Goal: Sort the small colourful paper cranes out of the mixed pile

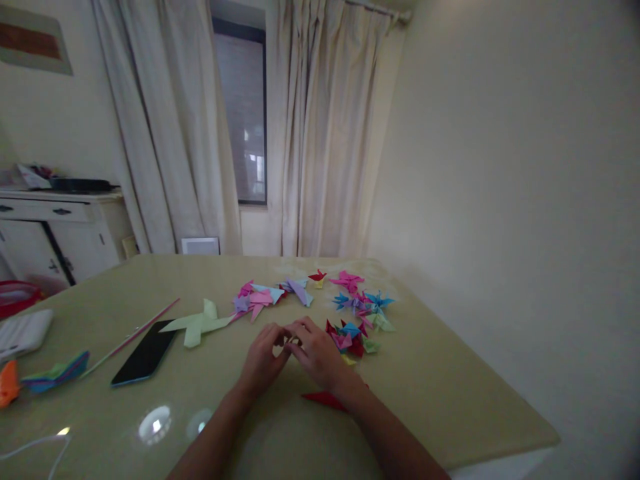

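Over the table (400, 407), my left hand (263, 357) and my right hand (319, 355) meet at the fingertips, both closed in a pinch. What they hold, if anything, is too small and too covered by fingers to name. Under my right wrist lies a red folded paper piece (325, 399), partly hidden by the forearm. Just beyond the right hand is a cluster of red, pink and blue folded paper figures (350, 339). Left of my left hand rests a pale green paper cross shape (196, 325).
More folded paper figures (260, 298) lie behind my hands, with blue and purple ones (365, 303) at the right. To the left are a dark phone (145, 355), a thin pink stick (131, 338), a stack of coloured paper (57, 373), an orange object (9, 383) and a white cable (35, 440).
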{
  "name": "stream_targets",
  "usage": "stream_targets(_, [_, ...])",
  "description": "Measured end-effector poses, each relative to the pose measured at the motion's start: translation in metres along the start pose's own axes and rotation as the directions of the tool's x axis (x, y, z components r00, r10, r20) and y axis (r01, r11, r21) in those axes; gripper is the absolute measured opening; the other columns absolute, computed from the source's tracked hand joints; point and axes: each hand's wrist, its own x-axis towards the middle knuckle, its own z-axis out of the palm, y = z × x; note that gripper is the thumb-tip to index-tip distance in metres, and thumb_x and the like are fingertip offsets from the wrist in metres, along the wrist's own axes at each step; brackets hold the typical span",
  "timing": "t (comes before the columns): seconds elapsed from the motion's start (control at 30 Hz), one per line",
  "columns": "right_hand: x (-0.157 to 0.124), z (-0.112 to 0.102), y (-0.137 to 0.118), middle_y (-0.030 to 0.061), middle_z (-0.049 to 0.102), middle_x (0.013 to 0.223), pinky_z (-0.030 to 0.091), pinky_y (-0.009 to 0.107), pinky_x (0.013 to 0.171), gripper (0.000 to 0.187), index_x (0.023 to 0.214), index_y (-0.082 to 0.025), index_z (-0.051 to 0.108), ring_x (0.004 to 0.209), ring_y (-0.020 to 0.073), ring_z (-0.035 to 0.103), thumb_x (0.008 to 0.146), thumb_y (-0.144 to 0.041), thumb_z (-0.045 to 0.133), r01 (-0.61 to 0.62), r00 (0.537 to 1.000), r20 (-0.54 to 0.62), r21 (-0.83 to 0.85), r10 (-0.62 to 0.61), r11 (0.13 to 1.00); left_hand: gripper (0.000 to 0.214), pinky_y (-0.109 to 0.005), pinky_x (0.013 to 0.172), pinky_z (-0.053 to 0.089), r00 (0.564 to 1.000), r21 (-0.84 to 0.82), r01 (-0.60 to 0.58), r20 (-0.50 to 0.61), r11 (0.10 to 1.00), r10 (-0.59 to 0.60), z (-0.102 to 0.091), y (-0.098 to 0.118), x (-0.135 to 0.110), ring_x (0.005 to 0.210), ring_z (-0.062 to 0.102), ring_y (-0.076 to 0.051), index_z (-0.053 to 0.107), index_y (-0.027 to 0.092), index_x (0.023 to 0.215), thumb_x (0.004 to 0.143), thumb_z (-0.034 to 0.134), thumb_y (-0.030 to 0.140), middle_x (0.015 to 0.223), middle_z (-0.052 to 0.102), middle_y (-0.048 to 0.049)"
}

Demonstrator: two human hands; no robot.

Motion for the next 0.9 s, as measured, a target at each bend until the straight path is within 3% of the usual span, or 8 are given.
stream_targets(0.2, [-0.014, -0.009, 0.027, 0.0045, 0.071, 0.096, 0.052, 0.030, 0.084, 0.013, 0.098, -0.021, 0.073, 0.092, 0.0203, 0.068, 0.098, -0.013, 0.063, -0.045, 0.998, -0.034, 0.043, 0.047, 0.998, 0.006, -0.031, 0.071, 0.051, 0.998, -0.031, -0.021, 0.057, 0.999, 0.022, 0.013, 0.008, -0.003, 0.078, 0.061, -0.019, 0.063, 0.022, 0.093, 0.095, 0.059, 0.024, 0.083, 0.064, -0.0019])
stream_targets(0.3, [-0.028, -0.031, 0.045, 0.0042, 0.071, 0.092, 0.050, 0.029, 0.080, 0.014, 0.093, -0.021, 0.072, 0.087, 0.0201, 0.067, 0.100, -0.025, 0.061, -0.107, 0.968, -0.212, 0.131, 0.133, 0.986, 0.024, -0.036, 0.085, 0.055, 0.997, -0.002, -0.037, 0.069, 0.999, 0.037, 0.017, 0.020, -0.005, 0.096, 0.065, -0.023, 0.062, 0.023, 0.120, 0.097, 0.061, 0.031, 0.105, 0.068, -0.0068])
stream_targets(0.37, [-0.038, -0.049, 0.064, 0.0043, 0.071, 0.089, 0.049, 0.030, 0.078, 0.022, 0.092, -0.021, 0.069, 0.083, 0.0204, 0.065, 0.101, -0.036, 0.057, -0.205, 0.870, -0.409, 0.211, 0.277, 0.956, 0.051, -0.043, 0.103, 0.052, 0.985, 0.026, -0.086, 0.153, 0.996, 0.081, 0.023, 0.032, -0.003, 0.122, 0.060, -0.027, 0.051, 0.026, 0.143, 0.097, 0.064, 0.041, 0.133, 0.063, -0.0119])
stream_targets(0.43, [-0.048, -0.066, 0.088, 0.0048, 0.071, 0.086, 0.048, 0.031, 0.075, 0.031, 0.090, -0.021, 0.066, 0.080, 0.0217, 0.064, 0.101, -0.046, 0.050, -0.314, 0.714, -0.562, 0.276, 0.418, 0.908, 0.074, -0.051, 0.114, 0.044, 0.944, 0.058, -0.154, 0.302, 0.986, 0.130, 0.032, 0.043, 0.004, 0.141, 0.047, -0.033, 0.039, 0.030, 0.156, 0.093, 0.067, 0.056, 0.154, 0.050, -0.0136])
stream_targets(0.47, [-0.052, -0.072, 0.101, 0.0051, 0.070, 0.084, 0.047, 0.031, 0.074, 0.034, 0.088, -0.021, 0.064, 0.079, 0.0224, 0.063, 0.100, -0.048, 0.047, -0.376, 0.645, -0.598, 0.293, 0.476, 0.879, 0.084, -0.055, 0.117, 0.041, 0.915, 0.075, -0.183, 0.377, 0.980, 0.142, 0.039, 0.048, 0.009, 0.146, 0.042, -0.036, 0.035, 0.032, 0.159, 0.089, 0.068, 0.064, 0.160, 0.045, -0.0138])
stream_targets(0.53, [-0.059, -0.078, 0.123, 0.0056, 0.068, 0.080, 0.046, 0.031, 0.072, 0.038, 0.082, -0.022, 0.060, 0.078, 0.0233, 0.063, 0.099, -0.049, 0.039, -0.499, 0.574, -0.588, 0.301, 0.570, 0.813, 0.101, -0.064, 0.118, 0.035, 0.859, 0.111, -0.219, 0.494, 0.969, 0.138, 0.054, 0.055, 0.022, 0.150, 0.035, -0.042, 0.034, 0.033, 0.161, 0.079, 0.070, 0.079, 0.166, 0.038, -0.0145])
stream_targets(0.7, [-0.060, -0.063, 0.146, 0.0052, 0.071, 0.077, 0.045, 0.029, 0.068, 0.033, 0.075, -0.023, 0.060, 0.075, 0.0214, 0.065, 0.097, -0.037, 0.039, -0.623, 0.610, -0.446, 0.240, 0.655, 0.744, 0.102, -0.065, 0.118, 0.033, 0.770, 0.121, -0.213, 0.632, 0.970, 0.091, 0.091, 0.053, 0.050, 0.151, 0.035, -0.044, 0.040, 0.030, 0.159, 0.075, 0.074, 0.077, 0.167, 0.038, -0.0155])
stream_targets(0.9, [-0.057, -0.037, 0.146, 0.0082, 0.074, 0.084, 0.044, 0.028, 0.073, 0.031, 0.080, -0.022, 0.064, 0.082, 0.0207, 0.068, 0.101, -0.031, 0.043, -0.665, 0.639, -0.402, 0.140, 0.656, 0.733, 0.079, -0.052, 0.119, 0.040, 0.811, -0.068, -0.157, 0.561, 0.985, 0.168, 0.110, 0.036, 0.056, 0.141, 0.048, -0.033, 0.045, 0.022, 0.154, 0.088, 0.070, 0.058, 0.152, 0.052, -0.0169])
